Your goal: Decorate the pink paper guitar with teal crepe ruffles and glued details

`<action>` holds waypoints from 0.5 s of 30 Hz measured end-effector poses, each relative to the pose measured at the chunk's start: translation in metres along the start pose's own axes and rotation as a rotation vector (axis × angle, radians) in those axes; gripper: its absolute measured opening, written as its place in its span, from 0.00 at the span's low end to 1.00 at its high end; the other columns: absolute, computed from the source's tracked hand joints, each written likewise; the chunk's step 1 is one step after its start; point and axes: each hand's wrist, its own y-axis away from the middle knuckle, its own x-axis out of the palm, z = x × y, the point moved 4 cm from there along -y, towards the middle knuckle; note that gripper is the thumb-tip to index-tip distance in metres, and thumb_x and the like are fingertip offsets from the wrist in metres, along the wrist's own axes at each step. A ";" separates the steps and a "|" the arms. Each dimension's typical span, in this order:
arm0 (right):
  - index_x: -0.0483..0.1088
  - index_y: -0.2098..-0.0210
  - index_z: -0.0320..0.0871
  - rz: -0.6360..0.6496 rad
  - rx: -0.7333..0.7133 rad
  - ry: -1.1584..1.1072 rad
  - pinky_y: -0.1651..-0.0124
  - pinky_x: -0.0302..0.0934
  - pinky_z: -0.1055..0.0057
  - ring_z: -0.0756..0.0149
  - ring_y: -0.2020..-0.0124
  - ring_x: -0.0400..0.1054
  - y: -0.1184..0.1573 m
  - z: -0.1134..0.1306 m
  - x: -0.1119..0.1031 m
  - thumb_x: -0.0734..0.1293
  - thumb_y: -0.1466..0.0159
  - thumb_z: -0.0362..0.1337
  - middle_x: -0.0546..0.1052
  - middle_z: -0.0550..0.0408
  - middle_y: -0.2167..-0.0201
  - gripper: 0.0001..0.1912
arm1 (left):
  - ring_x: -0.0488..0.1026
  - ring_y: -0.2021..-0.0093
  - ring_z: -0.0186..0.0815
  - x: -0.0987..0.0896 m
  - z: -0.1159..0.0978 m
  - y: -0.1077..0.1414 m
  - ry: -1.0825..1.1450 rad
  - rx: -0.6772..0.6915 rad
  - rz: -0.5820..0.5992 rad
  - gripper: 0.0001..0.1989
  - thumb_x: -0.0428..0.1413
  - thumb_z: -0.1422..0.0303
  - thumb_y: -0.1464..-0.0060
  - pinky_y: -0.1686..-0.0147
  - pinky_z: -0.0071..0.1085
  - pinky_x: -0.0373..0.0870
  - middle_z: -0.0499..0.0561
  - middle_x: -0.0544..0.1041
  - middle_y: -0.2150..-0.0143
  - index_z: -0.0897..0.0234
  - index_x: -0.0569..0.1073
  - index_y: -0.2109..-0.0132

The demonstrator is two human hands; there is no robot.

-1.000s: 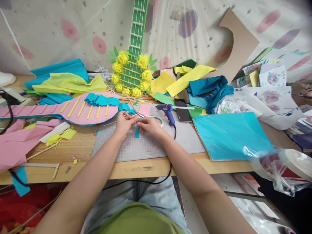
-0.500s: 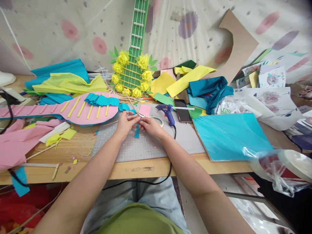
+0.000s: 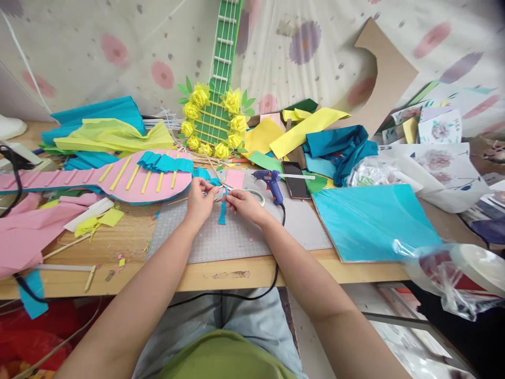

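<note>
Over the grey cutting mat [image 3: 292, 226], my right hand [image 3: 245, 205] pinches a narrow strip of blue crepe paper [image 3: 222, 215], whose end hangs below the fingertips. Close beside it, my left hand [image 3: 200, 201] has thumb and fingers pressed together; what lies between them is too small to tell. A white-rimmed roll of tape [image 3: 259, 197] sits partly behind my right hand. Just beyond the hands are a pink paper square [image 3: 235, 179] and thin sticks. On the left lies a pink guitar-shaped cutout [image 3: 148, 187] with yellow strips and a blue ruffle [image 3: 165, 163].
A blue glue gun [image 3: 273, 187] rests right of my hands, its black cord running over the table edge. Behind it is a phone [image 3: 298, 187]. A green paper guitar [image 3: 213, 118] with yellow flowers leans at the back. A blue board [image 3: 374, 221] lies right.
My left hand has drawn slightly left and away from my right hand, opening a small gap between the fingertips. The right hand stays nearly in place with the blue strip.
</note>
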 end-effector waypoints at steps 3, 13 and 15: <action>0.66 0.70 0.39 0.013 -0.037 0.029 0.77 0.53 0.81 0.80 0.81 0.56 0.000 0.001 -0.001 0.57 0.39 0.35 0.65 0.61 0.79 0.09 | 0.66 0.77 0.28 0.001 -0.001 0.000 0.047 -0.072 0.020 0.13 0.55 0.69 0.56 0.80 0.22 0.61 0.41 0.66 0.78 0.60 0.61 0.62; 0.66 0.72 0.40 0.040 -0.062 0.057 0.78 0.54 0.80 0.78 0.81 0.58 0.002 0.005 -0.001 0.56 0.38 0.40 0.66 0.61 0.80 0.13 | 0.55 0.85 0.23 0.011 -0.007 0.007 0.185 -0.293 0.142 0.13 0.61 0.61 0.62 0.86 0.23 0.48 0.43 0.64 0.82 0.65 0.70 0.73; 0.67 0.70 0.40 0.012 -0.052 0.010 0.78 0.54 0.80 0.78 0.82 0.58 0.003 0.006 -0.004 0.56 0.38 0.42 0.66 0.60 0.80 0.14 | 0.51 0.86 0.22 0.004 -0.009 0.004 0.268 -0.314 0.077 0.14 0.62 0.61 0.63 0.86 0.23 0.48 0.40 0.58 0.85 0.65 0.67 0.75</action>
